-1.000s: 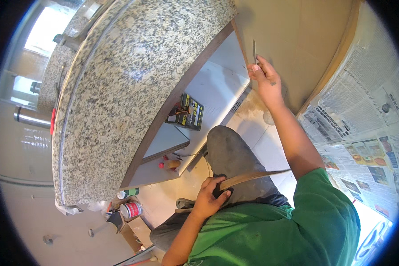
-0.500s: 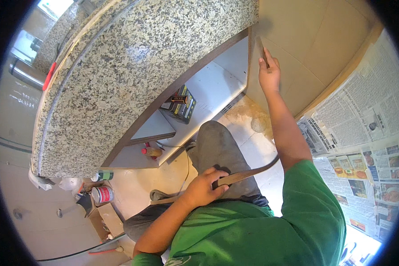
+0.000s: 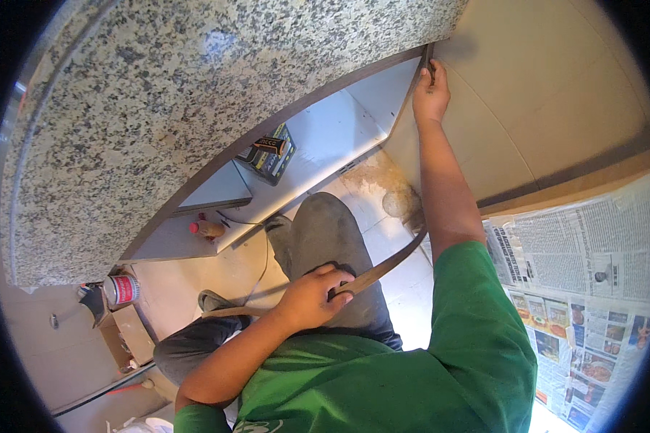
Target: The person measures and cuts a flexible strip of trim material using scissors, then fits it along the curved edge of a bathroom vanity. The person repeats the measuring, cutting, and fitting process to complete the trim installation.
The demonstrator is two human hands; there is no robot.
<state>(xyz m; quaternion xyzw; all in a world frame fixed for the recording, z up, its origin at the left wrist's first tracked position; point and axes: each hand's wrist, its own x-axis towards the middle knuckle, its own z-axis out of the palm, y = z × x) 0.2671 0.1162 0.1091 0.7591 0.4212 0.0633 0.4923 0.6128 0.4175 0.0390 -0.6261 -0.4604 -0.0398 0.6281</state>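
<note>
One left hand, one right hand, two forearms, one strip, one worktop, one cabinet, one bottle, one can, one black box, one packet and one carton are in view

Place: looks like a kitchen | speckled stone countertop | open white cabinet | newspaper-covered panel
</note>
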